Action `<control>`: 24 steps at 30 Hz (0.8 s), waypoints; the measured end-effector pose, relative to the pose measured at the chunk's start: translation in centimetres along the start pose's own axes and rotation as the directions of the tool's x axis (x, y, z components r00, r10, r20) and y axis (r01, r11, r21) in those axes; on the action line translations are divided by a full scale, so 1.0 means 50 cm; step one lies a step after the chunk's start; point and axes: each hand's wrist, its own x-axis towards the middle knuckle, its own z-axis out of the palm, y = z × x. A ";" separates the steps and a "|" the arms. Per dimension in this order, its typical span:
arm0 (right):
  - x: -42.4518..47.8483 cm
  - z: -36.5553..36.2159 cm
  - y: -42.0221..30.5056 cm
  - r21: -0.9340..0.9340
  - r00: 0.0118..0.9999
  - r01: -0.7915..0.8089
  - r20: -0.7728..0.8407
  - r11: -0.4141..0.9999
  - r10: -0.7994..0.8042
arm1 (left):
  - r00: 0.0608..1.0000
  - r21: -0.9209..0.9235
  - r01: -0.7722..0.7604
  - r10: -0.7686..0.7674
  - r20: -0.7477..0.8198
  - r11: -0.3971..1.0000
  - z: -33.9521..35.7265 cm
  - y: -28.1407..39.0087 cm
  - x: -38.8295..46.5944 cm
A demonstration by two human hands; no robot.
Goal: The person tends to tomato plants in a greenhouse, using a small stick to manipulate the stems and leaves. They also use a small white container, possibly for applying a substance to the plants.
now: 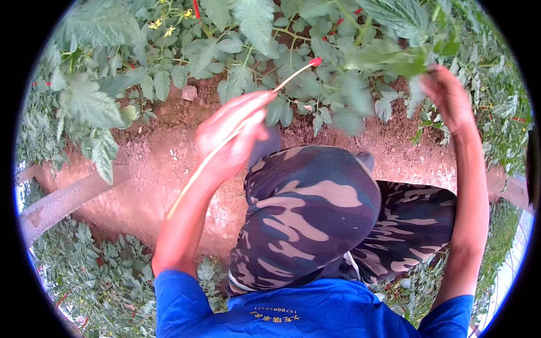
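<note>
My left hand [230,135] holds a thin pale stick [211,154] with a red tip [315,62]; the stick runs back along my forearm, and its tip is over the leaves of a tomato plant [236,80]. At the upper right, my right hand [444,91] is raised among blurred leaves, its fingertips at a green leaf [408,63]. Blur hides whether those fingers grip the leaf. Small yellow flowers [162,26] show on the plant at the upper left. Bits of red [197,8] show among the stems.
Bare reddish soil [165,152] lies between plant rows. My bent knee in camouflage trousers [312,190] fills the middle. A pale, thick bar or pipe [72,200] slants in at the left, with another [509,188] at the right. More plants [110,270] grow behind me.
</note>
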 end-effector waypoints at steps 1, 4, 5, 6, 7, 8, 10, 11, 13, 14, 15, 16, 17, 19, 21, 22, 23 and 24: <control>0.015 0.035 0.014 -0.035 0.998 -0.063 0.010 0.997 0.064 | 1.000 -0.015 0.002 -0.003 -0.019 1.000 -0.035 0.009 -0.021; 0.060 0.108 0.064 -0.076 1.000 -0.001 0.023 0.997 0.003 | 0.995 0.059 0.026 -0.020 -0.099 0.998 -0.119 0.040 -0.096; 0.097 0.127 0.092 -0.130 0.999 0.029 0.033 0.991 -0.025 | 0.993 0.120 0.016 -0.002 -0.119 0.993 -0.144 0.046 -0.123; 0.132 0.151 0.110 -0.197 0.998 0.061 0.036 0.979 -0.055 | 0.984 0.094 0.057 -0.040 -0.172 0.994 -0.161 0.051 -0.155; 0.168 0.176 0.125 -0.259 0.997 0.082 0.030 0.962 -0.077 | 0.973 0.061 0.093 -0.077 -0.219 0.994 -0.174 0.052 -0.182; 0.204 0.207 0.145 -0.306 0.995 0.102 0.030 0.947 -0.097 | 0.961 0.063 0.125 -0.105 -0.256 0.990 -0.189 0.051 -0.211; 0.270 0.267 0.162 -0.384 0.989 0.144 0.020 0.912 -0.148 | 0.929 0.073 0.181 -0.146 -0.340 0.981 -0.219 0.067 -0.257; 0.295 0.287 0.168 -0.419 0.985 0.158 0.000 0.894 -0.174 | 0.911 0.066 0.216 -0.176 -0.372 0.974 -0.225 0.071 -0.270; 0.336 0.319 0.185 -0.463 0.979 0.163 -0.033 0.871 -0.200 | 0.862 0.056 0.299 -0.245 -0.444 0.953 -0.239 0.091 -0.296; 0.348 0.328 0.192 -0.473 0.978 0.159 -0.042 0.866 -0.202 | 0.835 0.058 0.338 -0.271 -0.479 0.939 -0.243 0.101 -0.306; 0.357 0.325 0.195 -0.484 0.977 0.153 -0.057 0.862 -0.205 | 0.813 0.050 0.363 -0.290 -0.505 0.930 -0.248 0.107 -0.315; 0.362 0.334 0.202 -0.489 0.979 0.141 -0.059 0.861 -0.194 | 0.786 0.043 0.396 -0.315 -0.532 0.917 -0.252 0.117 -0.331; 0.368 0.337 0.206 -0.492 0.980 0.136 -0.061 0.860 -0.189 | 0.759 0.034 0.428 -0.338 -0.557 0.903 -0.256 0.128 -0.345; 0.381 0.345 0.209 -0.504 0.979 0.127 -0.075 0.854 -0.190 | 0.700 0.020 0.484 -0.374 -0.608 0.875 -0.257 0.139 -0.366; 0.387 0.347 0.221 -0.514 0.978 0.118 -0.091 0.850 -0.190 | 0.636 -0.019 0.523 -0.406 -0.656 0.852 -0.254 0.134 -0.396; 0.394 0.348 0.218 -0.517 0.976 0.118 -0.098 0.848 -0.195 | 0.626 -0.010 0.523 -0.392 -0.675 0.852 -0.251 0.128 -0.410; 0.405 0.354 0.216 -0.517 0.974 0.119 -0.104 0.848 -0.200 | 0.598 -0.032 0.536 -0.405 -0.692 0.844 -0.244 0.125 -0.421; 0.412 0.358 0.214 -0.516 0.972 0.117 -0.116 0.849 -0.205 | 0.579 -0.048 0.540 -0.412 -0.703 0.840 -0.242 0.122 -0.427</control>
